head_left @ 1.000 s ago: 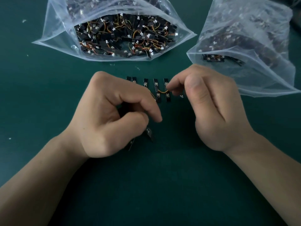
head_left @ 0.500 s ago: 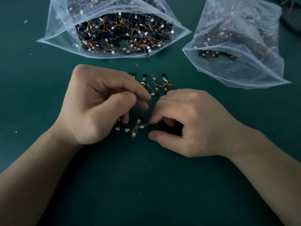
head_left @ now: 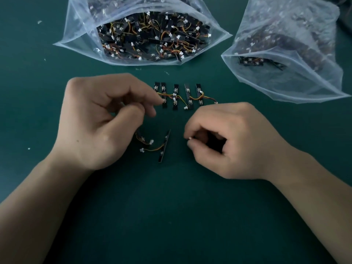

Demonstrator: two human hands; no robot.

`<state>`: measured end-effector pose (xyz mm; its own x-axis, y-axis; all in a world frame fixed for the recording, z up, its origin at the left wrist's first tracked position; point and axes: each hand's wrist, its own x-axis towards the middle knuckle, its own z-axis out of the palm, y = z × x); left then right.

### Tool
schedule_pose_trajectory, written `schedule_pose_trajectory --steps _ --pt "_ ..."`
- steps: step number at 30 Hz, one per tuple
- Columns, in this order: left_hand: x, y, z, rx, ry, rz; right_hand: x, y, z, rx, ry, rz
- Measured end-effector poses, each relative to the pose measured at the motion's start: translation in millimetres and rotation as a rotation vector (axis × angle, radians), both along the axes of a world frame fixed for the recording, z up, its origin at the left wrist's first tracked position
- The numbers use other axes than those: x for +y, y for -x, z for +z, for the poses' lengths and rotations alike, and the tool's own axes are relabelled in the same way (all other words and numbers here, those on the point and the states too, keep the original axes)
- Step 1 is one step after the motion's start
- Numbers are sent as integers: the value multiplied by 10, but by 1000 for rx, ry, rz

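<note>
The left hand (head_left: pixel 106 121) has its fingers curled round a small black strip (head_left: pixel 138 134) that is mostly hidden. Just right of it a loose circuit strip (head_left: pixel 164 146) lies on the green worktop (head_left: pixel 171 216). Its long side runs from near to far, and the far end leans a bit right. Its orange wire (head_left: pixel 154 148) points left. The right hand (head_left: pixel 234 141) pinches a tiny white plug (head_left: pixel 189 138).

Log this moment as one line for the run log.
left hand curled over wired strip, grip hidden | right hand pinches white connector | loose strip between hands | row of five strips behind
</note>
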<state>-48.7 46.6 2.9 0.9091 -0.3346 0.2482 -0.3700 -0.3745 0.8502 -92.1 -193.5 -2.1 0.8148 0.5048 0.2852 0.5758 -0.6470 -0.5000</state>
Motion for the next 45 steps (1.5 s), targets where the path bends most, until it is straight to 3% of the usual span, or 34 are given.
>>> schedule_pose_trajectory --steps 4,12,20,33,45 --pt "45 23 -71 -20 73 -70 -93 40 6 37 -138 -67" --pt "-10 46 -7 -50 -5 -158 -351 79 22 18 48 -120" --pt "-38 65 28 -214 -150 -224 -414 67 41 94 26 -96" --pt "31 26 56 -54 -318 -269 -346 72 10 63 78 -175" --pt "68 25 38 -114 -438 -355 -367 62 24 106 82 -185"
